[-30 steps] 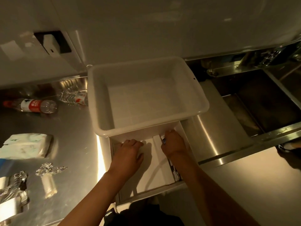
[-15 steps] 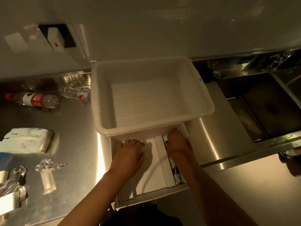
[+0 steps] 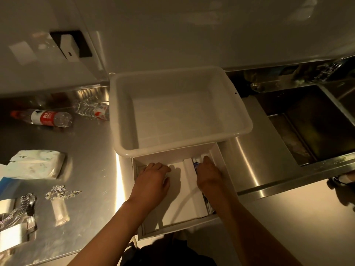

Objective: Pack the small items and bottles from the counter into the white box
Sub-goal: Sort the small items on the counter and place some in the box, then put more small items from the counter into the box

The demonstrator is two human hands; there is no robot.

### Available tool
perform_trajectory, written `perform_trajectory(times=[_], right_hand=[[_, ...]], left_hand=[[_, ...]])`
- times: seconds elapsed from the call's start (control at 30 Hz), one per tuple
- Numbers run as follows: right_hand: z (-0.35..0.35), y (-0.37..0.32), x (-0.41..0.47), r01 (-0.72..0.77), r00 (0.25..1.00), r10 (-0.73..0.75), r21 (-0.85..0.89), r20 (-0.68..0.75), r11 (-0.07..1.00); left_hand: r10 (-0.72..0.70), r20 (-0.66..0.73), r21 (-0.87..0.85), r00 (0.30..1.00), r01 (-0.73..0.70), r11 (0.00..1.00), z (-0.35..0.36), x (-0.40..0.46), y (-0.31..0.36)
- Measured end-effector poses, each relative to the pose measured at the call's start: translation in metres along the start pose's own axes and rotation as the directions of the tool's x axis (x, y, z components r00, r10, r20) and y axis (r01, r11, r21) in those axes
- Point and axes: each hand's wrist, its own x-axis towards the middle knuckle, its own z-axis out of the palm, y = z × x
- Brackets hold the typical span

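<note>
White and empty, the box (image 3: 178, 112) sat just beyond both hands, the left hand (image 3: 151, 184) lying flat with curled fingers on a white sheet, the right hand (image 3: 209, 175) apparently steadying something I could not make out, while bottles (image 3: 44, 118) lay far left, unpacked.

White box (image 3: 238, 129) sits on the steel tabletop (image 3: 90, 169), interior bare. Directly below it, both hands reach into an open drawer (image 3: 180, 223): left hand (image 3: 151, 181) rests on white paper, right hand (image 3: 209, 175) at a blue-tipped pen (image 3: 196, 164). Two bottles (image 3: 43, 118) lie left of the box. Tissue pack (image 3: 36, 164) and jewellery (image 3: 61, 191) lie nearer.
</note>
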Motion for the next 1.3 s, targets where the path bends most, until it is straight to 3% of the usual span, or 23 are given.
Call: perform_trajectory(times=[0.1, 0.2, 0.43, 0.67, 0.9, 1.13, 1.3], right_hand=[[0.005, -0.004, -0.003, -0.054, 0.998, 0.055, 0.102, -0.005, 0.993], [0.000, -0.005, -0.005, -0.045, 0.998, 0.049, 0.100, -0.036, 0.994], [-0.018, -0.039, -0.014, 0.158, 0.969, -0.085, 0.316, -0.231, 0.936], [-0.027, -0.094, -0.021, 0.376, 0.920, -0.282, 0.416, -0.270, 0.828], [-0.028, -0.143, -0.028, 0.458, 0.886, -0.443, 0.412, -0.138, 0.788], [-0.023, -0.166, -0.027, 0.408, 0.905, -0.413, 0.488, -0.104, 0.772], [-0.024, -0.177, -0.027, 0.424, 0.894, -0.440, 0.467, -0.081, 0.776]], left_hand=[[0.016, -0.001, 0.000, 1.000, -0.016, 1.000, -0.004, -0.003, 0.001], [0.036, -0.016, 0.007, 0.999, -0.036, 0.999, -0.010, -0.008, 0.001], [0.054, -0.070, 0.077, 0.996, -0.048, 0.996, -0.028, -0.025, -0.001], [-0.020, -0.179, 0.172, 0.984, 0.052, 0.984, -0.051, -0.052, -0.014], [-0.152, -0.288, 0.133, 0.946, 0.196, 0.971, -0.060, -0.093, -0.032], [-0.323, -0.305, 0.101, 0.896, 0.367, 0.925, -0.067, -0.133, -0.054], [-0.370, -0.314, 0.081, 0.874, 0.413, 0.907, -0.071, -0.154, -0.064]])
